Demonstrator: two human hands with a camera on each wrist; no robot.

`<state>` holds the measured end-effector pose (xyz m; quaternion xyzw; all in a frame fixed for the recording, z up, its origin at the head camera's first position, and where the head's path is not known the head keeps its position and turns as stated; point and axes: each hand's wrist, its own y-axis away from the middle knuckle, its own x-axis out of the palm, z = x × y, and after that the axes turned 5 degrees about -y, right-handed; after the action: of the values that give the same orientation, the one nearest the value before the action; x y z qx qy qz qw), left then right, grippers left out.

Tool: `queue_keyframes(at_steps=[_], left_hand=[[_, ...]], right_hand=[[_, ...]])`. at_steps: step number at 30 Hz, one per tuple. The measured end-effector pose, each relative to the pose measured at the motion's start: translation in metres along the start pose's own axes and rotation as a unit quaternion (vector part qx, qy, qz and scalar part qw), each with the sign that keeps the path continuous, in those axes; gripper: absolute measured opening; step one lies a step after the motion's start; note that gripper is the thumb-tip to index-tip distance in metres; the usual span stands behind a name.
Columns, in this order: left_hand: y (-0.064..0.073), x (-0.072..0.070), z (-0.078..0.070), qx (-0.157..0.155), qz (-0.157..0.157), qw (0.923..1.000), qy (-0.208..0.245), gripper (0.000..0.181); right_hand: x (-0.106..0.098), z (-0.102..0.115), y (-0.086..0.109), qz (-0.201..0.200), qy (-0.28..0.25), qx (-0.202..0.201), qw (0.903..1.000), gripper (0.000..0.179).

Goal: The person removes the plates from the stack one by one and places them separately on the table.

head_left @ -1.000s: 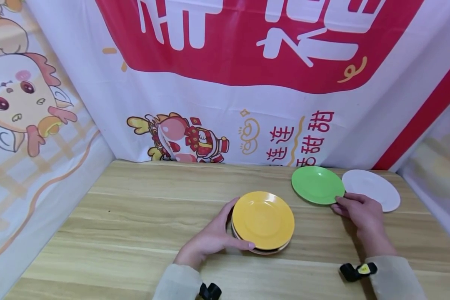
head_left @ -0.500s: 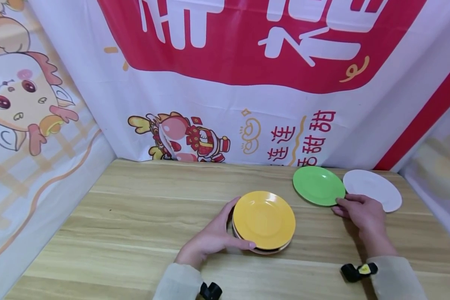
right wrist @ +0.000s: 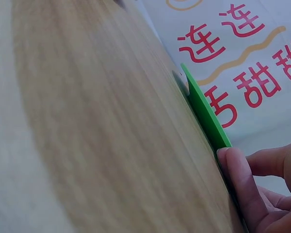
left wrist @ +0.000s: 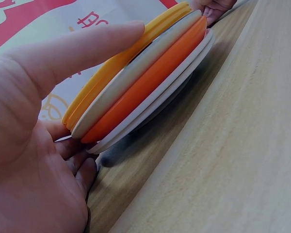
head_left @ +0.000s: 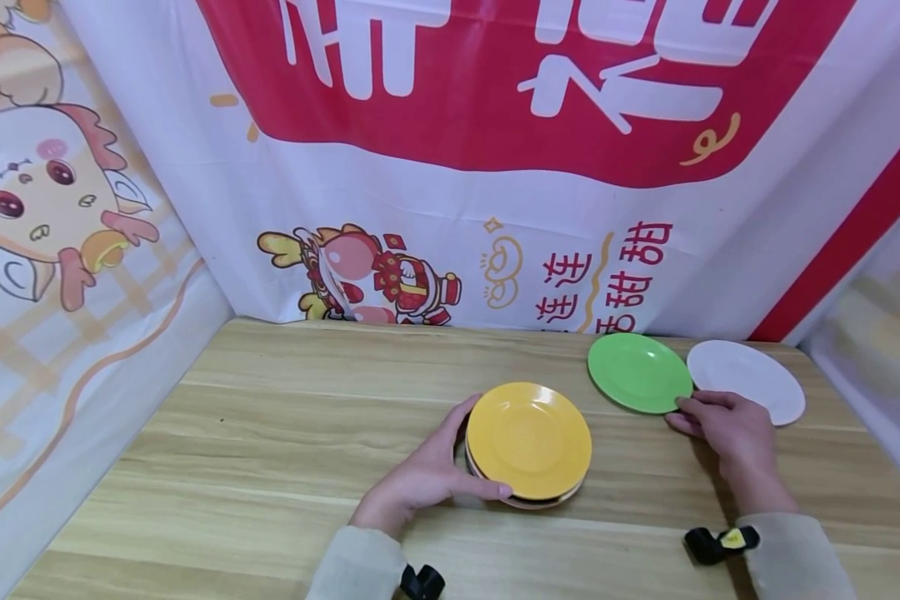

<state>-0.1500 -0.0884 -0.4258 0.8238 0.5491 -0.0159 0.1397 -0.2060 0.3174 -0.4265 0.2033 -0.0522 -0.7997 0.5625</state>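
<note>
My left hand (head_left: pixel 427 479) grips a stack of small round plates from its left side, thumb along the near rim and fingers round the far side. A yellow plate (head_left: pixel 528 442) tops the stack. Beneath it, the left wrist view shows a cream plate (left wrist: pixel 99 104), an orange plate (left wrist: pixel 145 85) and white rims (left wrist: pixel 165 94), the stack's lower edge above the wood. To the right, my right hand (head_left: pixel 733 427) pinches the near right rim of a green plate (head_left: pixel 640 372) between thumb and fingers. In the right wrist view this green plate (right wrist: pixel 203 109) appears edge-on, low over the table.
A white plate (head_left: pixel 746 379) lies behind my right hand, right beside the green one. The wooden table (head_left: pixel 270 450) ends at a printed red and white cloth (head_left: pixel 450 167) behind, with more cloth hanging along the left and right sides.
</note>
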Motion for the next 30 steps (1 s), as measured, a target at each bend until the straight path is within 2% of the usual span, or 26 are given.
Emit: queue_keyframes(at_steps=[23,30], left_hand=[[0.0003,-0.0010,-0.0003,0.005,0.003,1.0000,0.008,0.117],[0.0003,-0.0007,0.0003,0.008,0.003,0.9999,0.007,0.117]], right_hand=[[-0.0002,0.0007,-0.0006,0.002,-0.022,0.007,0.9997,0.063],[-0.0017,0.0004,-0.0010,-0.006,-0.063,0.016,0.9979,0.062]])
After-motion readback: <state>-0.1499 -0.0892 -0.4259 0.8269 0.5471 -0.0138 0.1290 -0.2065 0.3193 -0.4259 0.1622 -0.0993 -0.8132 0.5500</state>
